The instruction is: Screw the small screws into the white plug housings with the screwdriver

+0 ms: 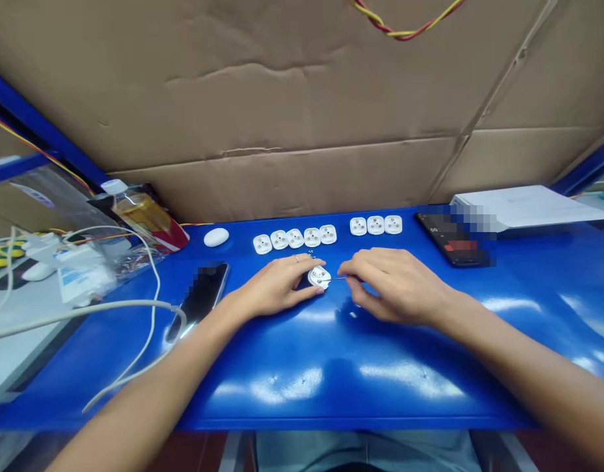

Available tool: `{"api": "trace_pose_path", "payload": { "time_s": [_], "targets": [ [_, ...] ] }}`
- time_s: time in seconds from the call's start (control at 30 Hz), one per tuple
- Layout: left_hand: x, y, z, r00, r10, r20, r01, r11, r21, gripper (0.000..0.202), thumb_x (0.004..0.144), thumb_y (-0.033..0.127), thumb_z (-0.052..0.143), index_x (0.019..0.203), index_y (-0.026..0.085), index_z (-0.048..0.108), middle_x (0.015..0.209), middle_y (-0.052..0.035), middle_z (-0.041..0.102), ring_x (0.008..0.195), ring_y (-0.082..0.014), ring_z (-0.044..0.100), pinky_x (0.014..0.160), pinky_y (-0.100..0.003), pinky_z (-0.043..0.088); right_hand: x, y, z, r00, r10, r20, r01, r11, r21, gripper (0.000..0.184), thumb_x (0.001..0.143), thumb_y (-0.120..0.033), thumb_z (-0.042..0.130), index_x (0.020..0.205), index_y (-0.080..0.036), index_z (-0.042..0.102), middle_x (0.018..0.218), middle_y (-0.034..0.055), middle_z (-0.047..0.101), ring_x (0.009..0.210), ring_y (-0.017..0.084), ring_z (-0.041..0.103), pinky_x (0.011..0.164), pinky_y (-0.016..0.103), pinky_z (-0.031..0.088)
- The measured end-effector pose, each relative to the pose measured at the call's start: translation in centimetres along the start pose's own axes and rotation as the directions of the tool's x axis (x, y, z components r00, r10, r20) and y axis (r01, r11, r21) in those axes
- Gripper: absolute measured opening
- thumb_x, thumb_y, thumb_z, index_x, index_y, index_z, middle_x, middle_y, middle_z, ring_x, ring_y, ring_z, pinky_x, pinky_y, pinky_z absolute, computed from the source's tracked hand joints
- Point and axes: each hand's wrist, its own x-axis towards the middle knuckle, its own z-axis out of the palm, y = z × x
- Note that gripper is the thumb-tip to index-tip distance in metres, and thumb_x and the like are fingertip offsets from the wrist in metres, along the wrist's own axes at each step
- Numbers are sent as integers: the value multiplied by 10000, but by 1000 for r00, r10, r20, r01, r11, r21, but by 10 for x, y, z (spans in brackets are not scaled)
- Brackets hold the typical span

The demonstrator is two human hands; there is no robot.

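On the blue tabletop, my left hand (276, 288) grips a small white plastic piece (320, 273) between thumb and fingers; metal dots show on its face. My right hand (395, 285) pinches a thin metal tool (337, 278) whose tip reaches the white piece. Whether it is tweezers or a slim driver I cannot tell, since the fingers cover its other end. Just beyond my left fingertips lie tiny dark bits (310, 254), perhaps screws. Behind them stand several similar white pieces (295, 238) side by side, with three more (375, 225) to the right.
Left of the row is a white oval case (216, 237). A phone (198, 298) and a pale cable (157, 305) lie near my left forearm. A bottle (142, 213) stands back left. Another phone (452, 239) and a white box (523, 204) are at right. Cardboard (302, 118) walls the back.
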Motion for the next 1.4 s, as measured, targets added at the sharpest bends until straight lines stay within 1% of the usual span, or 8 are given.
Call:
{"api": "trace_pose_path", "payload": {
  "time_s": [0.23, 0.33, 0.5, 0.67, 0.83, 1.03, 1.23, 1.4],
  "targets": [
    [0, 1, 0, 1000, 2, -4, -2, 1000, -2, 410, 1030, 459, 597, 1348, 201, 622, 1012, -61, 679, 866, -199, 633, 790, -300, 488, -1, 0, -2, 999, 46, 22, -46, 999, -15, 206, 1046, -285, 519, 1114, -148, 658, 848, 74, 771, 713, 214, 692, 645, 322, 481],
    [1, 1, 0, 1000, -4, -1, 4, 1000, 0, 410, 1031, 467, 592, 1346, 206, 624, 1043, -66, 687, 886, -201, 641, 801, -296, 492, -2, 0, 0, 1000, 24, -9, -24, 999, -30, 188, 1043, -226, 502, 1079, -147, 668, 789, 54, 750, 666, 205, 670, 626, 319, 468],
    [1, 0, 0, 1000, 7, -2, -7, 1000, -13, 413, 1028, 486, 589, 1315, 193, 636, 1044, -72, 692, 897, -210, 650, 806, -301, 502, 2, -2, -2, 1000, 16, 25, -17, 999, 34, 190, 953, -156, 513, 1063, -125, 664, 906, 113, 747, 806, 240, 679, 696, 343, 491],
    [0, 0, 0, 1000, 15, -8, -15, 1000, -17, 431, 1027, 478, 597, 1358, 204, 619, 1057, -70, 691, 889, -204, 649, 793, -302, 502, 0, -2, -2, 998, 60, 10, -59, 996, -68, 213, 1034, -285, 530, 1100, -141, 671, 757, 59, 738, 620, 211, 618, 616, 340, 432],
    [0, 0, 0, 1000, 20, -8, -20, 1000, -14, 394, 1028, 468, 600, 1311, 196, 632, 1036, -63, 689, 884, -201, 646, 789, -297, 495, 0, -3, -5, 998, 49, 42, -53, 994, 98, 247, 953, -154, 512, 1165, -122, 636, 885, 98, 731, 769, 233, 664, 691, 342, 496],
    [1, 1, 0, 1000, 16, -5, -16, 1000, -19, 424, 1027, 456, 608, 1359, 192, 612, 1105, -70, 698, 860, -186, 638, 761, -283, 481, -1, -2, -3, 995, 85, 41, -86, 996, 16, 201, 1028, -287, 536, 1108, -144, 651, 827, 76, 752, 684, 217, 671, 640, 325, 472],
    [1, 0, 0, 1000, 11, -1, -11, 1000, -19, 407, 1029, 459, 601, 1336, 192, 621, 1105, -77, 702, 890, -199, 651, 769, -285, 489, -1, -1, -2, 998, 51, 25, -54, 992, 116, 234, 939, -145, 522, 1137, -128, 647, 921, 105, 747, 785, 233, 689, 701, 341, 517],
    [0, 1, 0, 1000, 8, -7, -8, 1000, -26, 432, 1024, 465, 605, 1366, 200, 610, 1115, -79, 704, 882, -199, 655, 780, -296, 503, -2, 0, -3, 993, 110, 49, -111, 993, 30, 202, 1024, -286, 541, 1081, -142, 670, 789, 69, 753, 658, 223, 689, 614, 327, 465]
  ]
}}
